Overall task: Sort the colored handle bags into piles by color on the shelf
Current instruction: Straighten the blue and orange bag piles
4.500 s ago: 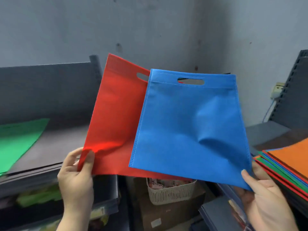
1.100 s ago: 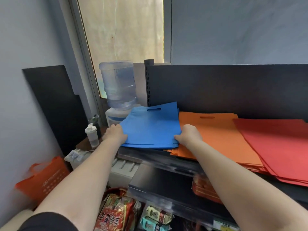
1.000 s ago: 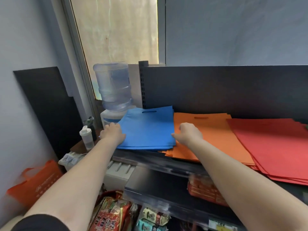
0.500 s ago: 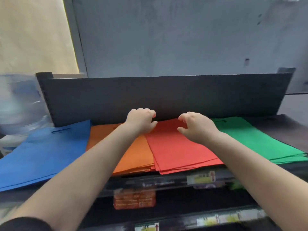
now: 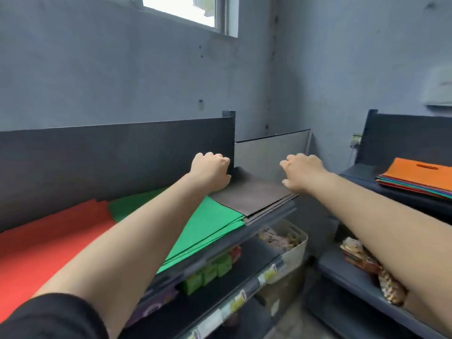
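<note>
Head view: both hands are seen at the right end of the shelf (image 5: 266, 217), over the brown pile (image 5: 252, 194). The left hand (image 5: 211, 171) rests on it with fingers curled; the right hand (image 5: 302, 173) hovers loosely curled, holding nothing. Edges should be squared gently against the shelf's back. Three sorted piles are counted here: red (image 5: 49, 241), green (image 5: 210, 223), brown; one mixed stack (image 5: 418, 178) waits on the other shelf.

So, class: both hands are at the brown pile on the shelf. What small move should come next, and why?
Probably square up the brown pile: the left hand and right hand flank it with curled fingers, and its front edges look slightly stepped beside the green pile.
</note>
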Demonstrator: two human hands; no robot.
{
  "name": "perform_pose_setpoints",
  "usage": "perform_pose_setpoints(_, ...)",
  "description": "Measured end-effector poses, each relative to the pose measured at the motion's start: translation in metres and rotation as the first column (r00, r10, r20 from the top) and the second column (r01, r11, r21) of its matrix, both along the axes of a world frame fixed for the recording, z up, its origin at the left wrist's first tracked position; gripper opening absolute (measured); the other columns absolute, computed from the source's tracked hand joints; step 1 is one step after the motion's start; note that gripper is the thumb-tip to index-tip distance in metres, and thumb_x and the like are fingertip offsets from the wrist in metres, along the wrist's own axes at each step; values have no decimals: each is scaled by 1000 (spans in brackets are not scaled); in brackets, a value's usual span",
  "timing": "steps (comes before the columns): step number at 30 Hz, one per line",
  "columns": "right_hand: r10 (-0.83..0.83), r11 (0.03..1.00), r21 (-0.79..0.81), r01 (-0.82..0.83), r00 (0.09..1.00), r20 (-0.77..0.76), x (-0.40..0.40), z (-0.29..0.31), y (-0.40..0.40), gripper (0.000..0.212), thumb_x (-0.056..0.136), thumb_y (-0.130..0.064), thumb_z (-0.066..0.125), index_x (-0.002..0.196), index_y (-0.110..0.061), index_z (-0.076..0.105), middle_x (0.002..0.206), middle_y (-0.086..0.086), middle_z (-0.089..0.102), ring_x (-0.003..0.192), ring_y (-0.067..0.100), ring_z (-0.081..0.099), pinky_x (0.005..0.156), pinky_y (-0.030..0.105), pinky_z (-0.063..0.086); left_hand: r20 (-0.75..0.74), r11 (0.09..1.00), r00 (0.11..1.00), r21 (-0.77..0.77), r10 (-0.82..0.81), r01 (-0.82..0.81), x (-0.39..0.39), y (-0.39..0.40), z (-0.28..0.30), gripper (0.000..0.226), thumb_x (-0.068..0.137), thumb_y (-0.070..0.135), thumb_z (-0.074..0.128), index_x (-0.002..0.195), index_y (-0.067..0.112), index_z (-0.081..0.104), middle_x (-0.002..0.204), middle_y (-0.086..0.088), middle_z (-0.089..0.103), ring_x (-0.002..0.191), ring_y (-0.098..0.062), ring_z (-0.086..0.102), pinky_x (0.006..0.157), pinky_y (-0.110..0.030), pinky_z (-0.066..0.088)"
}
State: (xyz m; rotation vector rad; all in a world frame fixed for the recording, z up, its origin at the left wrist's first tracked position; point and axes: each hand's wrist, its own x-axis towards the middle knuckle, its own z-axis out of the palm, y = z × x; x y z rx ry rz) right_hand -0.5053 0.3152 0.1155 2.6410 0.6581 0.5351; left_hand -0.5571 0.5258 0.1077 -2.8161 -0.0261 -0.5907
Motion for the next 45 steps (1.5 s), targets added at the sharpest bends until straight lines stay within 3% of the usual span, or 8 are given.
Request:
perform_pose_setpoints(10, -444, 894, 55, 445, 895, -38, 73, 17, -176, 38, 94, -31, 46, 129, -15, 46, 130, 9, 48, 122, 29, 45, 92, 40, 39, -12, 945, 945, 9, -327, 327, 146, -184, 12, 32, 89, 32, 51, 117, 17, 56, 122, -3, 57, 117, -25, 48, 88, -32, 33)
perform_pose_setpoints(21, -706, 707, 81, 703, 708, 17, 152, 31, -303, 42, 92, -32, 50, 130, -17, 47, 129, 6, 51, 121, 26, 47, 94, 40, 39, -10, 857, 858, 32, -514, 514, 296, -305, 36, 41, 91, 35, 47, 128, 18, 48, 129, -4, 52, 122, -26, 44, 95, -36, 34)
perform_pose_setpoints(28, -739, 663, 135, 736, 672, -35, 212, 12, -359, 38, 93, -34, 49, 126, -16, 50, 124, 6, 54, 115, 26, 51, 91, 40, 42, -73, 833, 832, 16, -550, 552, 377, -357, 16, 39, 93, 33, 44, 128, 16, 46, 131, -6, 50, 124, -26, 43, 95, -36, 34)
perform_pose_setpoints(37, -727, 664, 156, 731, 680, -91, 293, -20, -445, 39, 95, -41, 47, 125, -16, 52, 124, 6, 55, 114, 25, 52, 94, 41, 43, -123, 833, 825, -53, -552, 550, 457, -434, -18, 43, 95, 38, 44, 132, 16, 44, 133, -5, 50, 124, -25, 44, 97, -36, 36)
perform_pose_setpoints(45, -695, 672, 144, 726, 686, -215, 355, -73, -523, 41, 97, -45, 43, 124, -15, 50, 121, 6, 56, 112, 24, 54, 92, 39, 43, -223, 854, 824, -140, -521, 502, 520, -501, -60, 39, 97, 40, 43, 124, 14, 49, 128, -6, 53, 119, -28, 48, 95, -39, 38)
